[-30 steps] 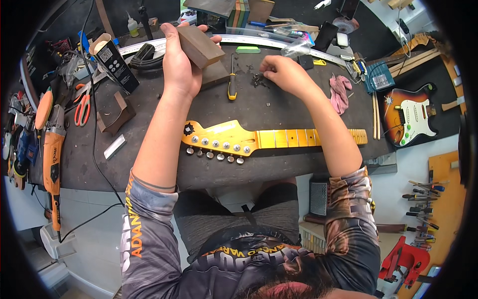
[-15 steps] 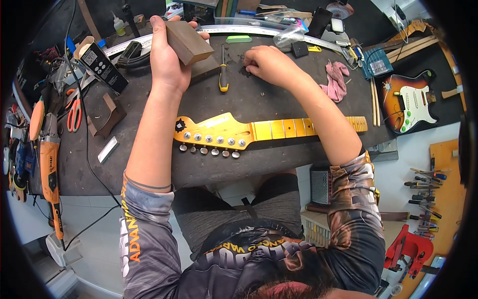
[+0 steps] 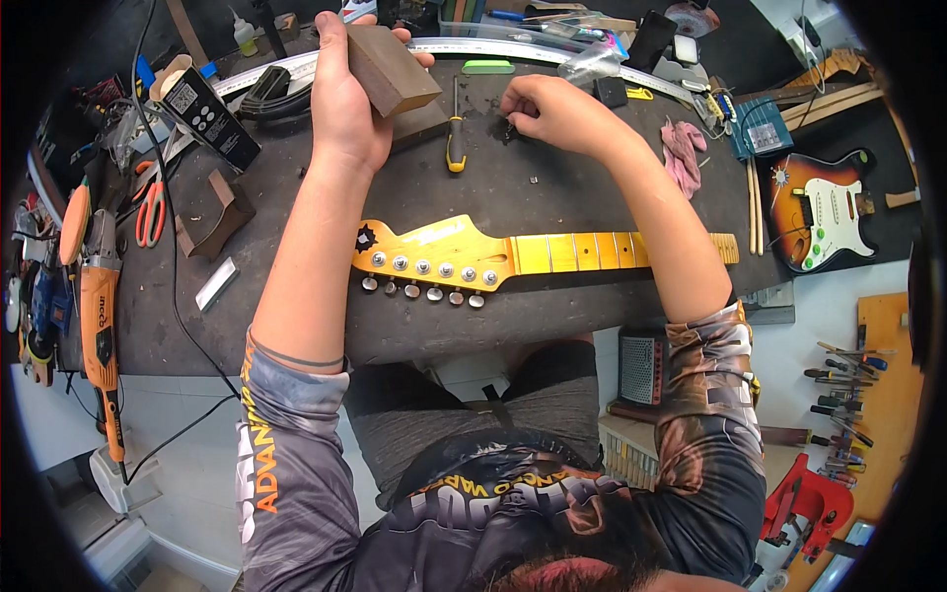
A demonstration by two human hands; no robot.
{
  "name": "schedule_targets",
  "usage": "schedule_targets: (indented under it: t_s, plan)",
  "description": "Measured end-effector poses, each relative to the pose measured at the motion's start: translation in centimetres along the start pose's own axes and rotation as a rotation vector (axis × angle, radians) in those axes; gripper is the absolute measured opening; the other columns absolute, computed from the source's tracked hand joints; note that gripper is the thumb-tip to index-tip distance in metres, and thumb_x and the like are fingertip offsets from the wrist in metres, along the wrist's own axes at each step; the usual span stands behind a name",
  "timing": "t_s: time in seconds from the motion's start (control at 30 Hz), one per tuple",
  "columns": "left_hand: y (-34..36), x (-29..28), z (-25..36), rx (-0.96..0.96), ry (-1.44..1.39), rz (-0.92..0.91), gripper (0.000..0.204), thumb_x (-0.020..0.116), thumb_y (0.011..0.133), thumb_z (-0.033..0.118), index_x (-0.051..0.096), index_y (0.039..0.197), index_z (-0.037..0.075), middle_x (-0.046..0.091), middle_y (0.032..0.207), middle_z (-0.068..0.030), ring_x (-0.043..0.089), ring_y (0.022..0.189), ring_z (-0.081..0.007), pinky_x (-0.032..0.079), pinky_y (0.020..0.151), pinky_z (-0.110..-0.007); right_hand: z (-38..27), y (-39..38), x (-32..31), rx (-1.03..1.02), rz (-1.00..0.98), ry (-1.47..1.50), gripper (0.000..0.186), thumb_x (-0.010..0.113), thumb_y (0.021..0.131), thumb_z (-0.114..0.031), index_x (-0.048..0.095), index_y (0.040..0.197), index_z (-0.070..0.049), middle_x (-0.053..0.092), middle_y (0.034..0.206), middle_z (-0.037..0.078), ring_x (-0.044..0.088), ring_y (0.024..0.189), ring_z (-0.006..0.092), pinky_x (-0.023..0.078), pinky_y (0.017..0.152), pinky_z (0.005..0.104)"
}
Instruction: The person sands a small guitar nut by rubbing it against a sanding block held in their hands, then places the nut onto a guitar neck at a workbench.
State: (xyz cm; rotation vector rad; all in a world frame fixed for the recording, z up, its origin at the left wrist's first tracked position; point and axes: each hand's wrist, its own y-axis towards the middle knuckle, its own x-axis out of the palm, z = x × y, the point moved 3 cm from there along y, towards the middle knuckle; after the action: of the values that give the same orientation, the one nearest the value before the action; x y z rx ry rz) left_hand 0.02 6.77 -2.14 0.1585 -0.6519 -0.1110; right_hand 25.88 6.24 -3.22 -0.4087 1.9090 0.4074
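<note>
My left hand [image 3: 347, 123] is wrapped round a brown rectangular block [image 3: 392, 71], held tilted above the bench. A second, similar block [image 3: 419, 130] lies on the bench just beneath it. My right hand [image 3: 564, 113] is closed in a pinch over small dark pieces [image 3: 507, 130], too small to name; what the fingertips hold is hidden. Between the hands lies a screwdriver [image 3: 456, 146] with a black and yellow handle. Nearer to me, a glossy amber guitar neck [image 3: 557, 254] rests crosswise, its headstock with tuners to the left. My right forearm passes over its other end.
A long metal ruler [image 3: 493, 47] and a green piece [image 3: 488, 67] lie at the back. A pink cloth [image 3: 681, 158] and a sunburst guitar body [image 3: 824, 212] are on the right. Pliers [image 3: 150, 212], an orange power tool [image 3: 100, 326] and a black cable [image 3: 176, 296] line the left.
The view has shifted slightly, moving the bench things rightward and up. My right fingers have drawn back a little from the dark pieces, more tightly curled. My left hand still holds the block.
</note>
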Motion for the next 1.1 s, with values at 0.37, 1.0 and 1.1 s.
schedule_targets:
  t_s: [0.37,1.0,1.1]
  plan:
    - [-0.7,0.8,0.4,-0.041,-0.154,0.011,0.065,0.055,0.109,0.06,0.044,0.144,0.005,0.064,0.11,-0.0119,0.07,0.092,-0.0232,0.06,0.077,-0.038,-0.2,-0.4,-0.9,-0.005,0.012,0.034,0.017,0.075,0.095,-0.01,0.068,0.106,0.002,0.073,0.098,0.012,0.07,0.091,0.0242,0.057,0.086,0.0371]
    - [-0.8,1.4,-0.1,-0.019,-0.099,0.015,0.066,0.046,0.109,0.068,0.051,0.133,0.006,0.067,0.103,-0.0118,0.073,0.086,-0.0251,0.061,0.074,-0.041,0.7,-5.6,0.8,0.101,0.111,0.007,0.02,0.073,0.096,-0.017,0.074,0.104,0.001,0.073,0.096,0.016,0.073,0.09,0.0342,0.057,0.085,0.0428]
    - [-0.5,0.7,-0.7,-0.098,-0.014,-0.102,0.069,0.045,0.109,0.068,0.05,0.137,0.005,0.072,0.111,-0.0159,0.073,0.086,-0.0257,0.061,0.075,-0.041,0.2,-5.7,0.6,0.016,0.151,-0.113,0.019,0.072,0.096,-0.017,0.074,0.102,0.001,0.073,0.098,0.018,0.072,0.092,0.0386,0.057,0.085,0.0457]
